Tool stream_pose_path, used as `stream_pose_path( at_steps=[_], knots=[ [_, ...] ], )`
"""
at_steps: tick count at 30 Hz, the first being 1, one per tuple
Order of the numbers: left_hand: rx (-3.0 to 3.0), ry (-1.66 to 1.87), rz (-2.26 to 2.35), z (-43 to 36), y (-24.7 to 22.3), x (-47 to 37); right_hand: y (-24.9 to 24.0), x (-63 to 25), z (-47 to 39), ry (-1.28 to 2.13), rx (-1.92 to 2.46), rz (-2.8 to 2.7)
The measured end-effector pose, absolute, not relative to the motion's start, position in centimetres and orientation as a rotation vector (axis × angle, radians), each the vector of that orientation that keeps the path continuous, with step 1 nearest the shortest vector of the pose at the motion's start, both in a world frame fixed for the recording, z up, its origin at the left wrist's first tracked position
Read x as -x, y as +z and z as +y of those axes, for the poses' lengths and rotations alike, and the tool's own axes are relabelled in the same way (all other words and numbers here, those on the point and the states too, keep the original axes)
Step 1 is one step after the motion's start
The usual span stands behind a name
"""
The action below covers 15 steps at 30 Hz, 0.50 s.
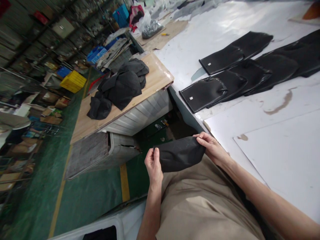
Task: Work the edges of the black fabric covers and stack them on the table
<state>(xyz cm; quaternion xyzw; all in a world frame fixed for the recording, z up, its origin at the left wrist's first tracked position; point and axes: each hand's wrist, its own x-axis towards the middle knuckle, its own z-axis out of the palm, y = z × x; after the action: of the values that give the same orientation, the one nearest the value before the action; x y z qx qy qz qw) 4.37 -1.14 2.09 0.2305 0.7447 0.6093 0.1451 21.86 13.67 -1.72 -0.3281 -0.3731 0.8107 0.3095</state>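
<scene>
A black piece of fabric (181, 155) is stretched between my two hands, in front of my body. My left hand (153, 165) pinches its left end between thumb and fingers. At the opposite end, my right hand (208, 145) grips the upper corner. On the white table to the right lies an overlapping row of flat black pieces (206, 91), with a small white mark on the front one. Beside that row is another flat black piece (225, 58), also marked white. A loose heap of black fabric (125, 83) rests on the wooden board to the left.
The white table (287, 133) runs along my right side. A wooden board (160, 68) lies over a pale ribbed bin (145, 110). A white tub (135, 216) stands low in front. Shelves, a yellow crate (73, 81) and cardboard boxes line the left beyond the green floor (95, 193).
</scene>
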Motion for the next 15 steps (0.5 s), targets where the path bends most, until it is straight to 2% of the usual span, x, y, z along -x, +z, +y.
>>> stream_pose_path(
  at_steps=[15],
  knots=[
    [-0.627,1.763,2.163,-1.17,1.3,-4.12,-2.51,-21.69,13.55,2.067,0.852,-1.019]
  ],
)
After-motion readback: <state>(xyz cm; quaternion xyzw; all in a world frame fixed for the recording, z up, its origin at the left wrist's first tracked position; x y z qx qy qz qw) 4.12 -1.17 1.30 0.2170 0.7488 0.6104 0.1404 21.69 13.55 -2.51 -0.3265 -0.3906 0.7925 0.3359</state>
